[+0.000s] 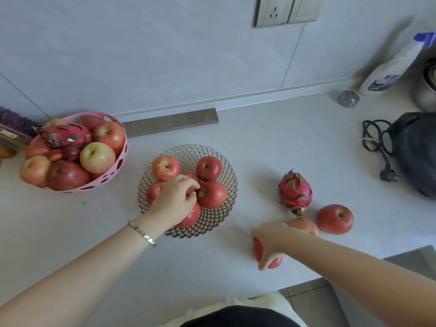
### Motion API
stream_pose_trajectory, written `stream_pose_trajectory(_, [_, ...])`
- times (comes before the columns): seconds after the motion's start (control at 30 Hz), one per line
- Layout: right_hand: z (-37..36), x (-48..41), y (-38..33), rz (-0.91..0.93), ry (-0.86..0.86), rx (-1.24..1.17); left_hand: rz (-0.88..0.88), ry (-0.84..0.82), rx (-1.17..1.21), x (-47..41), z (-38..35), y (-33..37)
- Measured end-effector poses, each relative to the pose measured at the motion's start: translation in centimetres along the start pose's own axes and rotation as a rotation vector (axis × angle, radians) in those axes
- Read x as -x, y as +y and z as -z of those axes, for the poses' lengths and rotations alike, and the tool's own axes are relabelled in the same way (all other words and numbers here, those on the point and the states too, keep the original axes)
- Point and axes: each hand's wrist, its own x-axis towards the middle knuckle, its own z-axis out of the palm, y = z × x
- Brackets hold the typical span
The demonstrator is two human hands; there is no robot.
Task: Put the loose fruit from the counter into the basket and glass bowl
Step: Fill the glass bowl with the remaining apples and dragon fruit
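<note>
The glass bowl (221, 215) stands mid-counter holding several red apples. My left hand (175, 199) lies over its near side, fingers resting on an apple (191, 217) inside it. My right hand (271, 239) is closed over a red apple (259, 252) on the counter to the bowl's right. Loose on the counter beyond lie a second apple (304, 226), a third apple (335, 219) and a dragon fruit (295, 192). The pink basket (118, 161) at the left is heaped with apples and a dragon fruit.
A dark appliance (417, 149) with a coiled black cord (377, 147) sits at the right. A white bottle (389, 74) and a small grey cap (348, 99) stand by the back wall. A grey strip (169, 122) lies behind the bowl. The counter edge runs at the lower right.
</note>
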Motion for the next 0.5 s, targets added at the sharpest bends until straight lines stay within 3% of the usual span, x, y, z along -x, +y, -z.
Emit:
stream_pose_trajectory(0.17, [2.4,0.7,1.6,-0.001,0.123,-0.359,0.030,0.026,0.014,0.4,0.2,-0.6])
stream_pose_trajectory(0.5, [15.0,-1.3,-0.6,0.215,0.501,-1.158,0.146,0.110,-0.144,-2.4,1.6,-3.4])
